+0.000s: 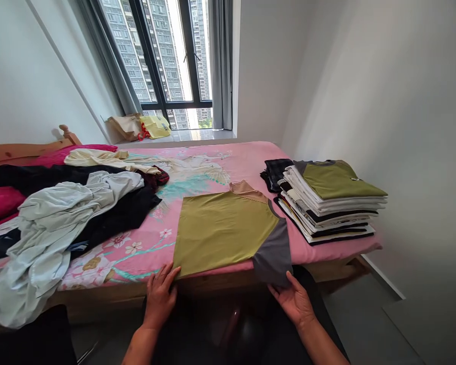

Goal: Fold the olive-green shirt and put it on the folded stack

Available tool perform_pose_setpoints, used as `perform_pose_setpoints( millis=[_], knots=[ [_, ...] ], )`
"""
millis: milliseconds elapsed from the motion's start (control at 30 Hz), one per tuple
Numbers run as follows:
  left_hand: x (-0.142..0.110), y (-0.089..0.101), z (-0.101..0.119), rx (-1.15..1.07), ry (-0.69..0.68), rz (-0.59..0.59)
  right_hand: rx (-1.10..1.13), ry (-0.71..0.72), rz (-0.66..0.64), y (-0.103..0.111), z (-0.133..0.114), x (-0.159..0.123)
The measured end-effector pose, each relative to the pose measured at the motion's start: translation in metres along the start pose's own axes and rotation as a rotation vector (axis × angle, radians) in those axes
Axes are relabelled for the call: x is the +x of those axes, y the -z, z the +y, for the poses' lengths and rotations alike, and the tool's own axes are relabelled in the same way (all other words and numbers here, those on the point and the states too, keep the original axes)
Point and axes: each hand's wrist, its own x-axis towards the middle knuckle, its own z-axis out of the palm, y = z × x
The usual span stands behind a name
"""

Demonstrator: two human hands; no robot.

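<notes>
An olive-green T-shirt (222, 228) with a grey sleeve (274, 253) lies partly folded on the pink floral bedsheet (213, 162), its lower edge at the bed's front. My left hand (160, 294) has its fingers stretched out and touches the shirt's lower left corner. My right hand (294, 300) is open, palm up, with its fingertips under the hanging grey sleeve at the bed's edge.
A stack of folded shirts (327, 203), topped by another olive one, stands at the bed's right. A heap of unfolded clothes (61, 218) covers the left side. Paper bags (137, 126) sit on the window sill. A white wall runs close along the right.
</notes>
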Motion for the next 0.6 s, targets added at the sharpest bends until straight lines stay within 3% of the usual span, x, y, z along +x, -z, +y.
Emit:
perform_pose_setpoints(
  millis=[100,367,600],
  knots=[
    [-0.005,-0.008,-0.013,0.007,-0.049,0.042,-0.018,0.0,0.011,-0.002,0.003,0.002],
    [0.0,-0.015,-0.011,-0.023,-0.07,0.171,-0.092,0.041,-0.015,-0.011,0.005,0.002],
    [0.002,-0.013,-0.013,-0.073,-0.039,0.17,-0.225,0.228,0.003,-0.02,0.002,-0.003]
  ],
)
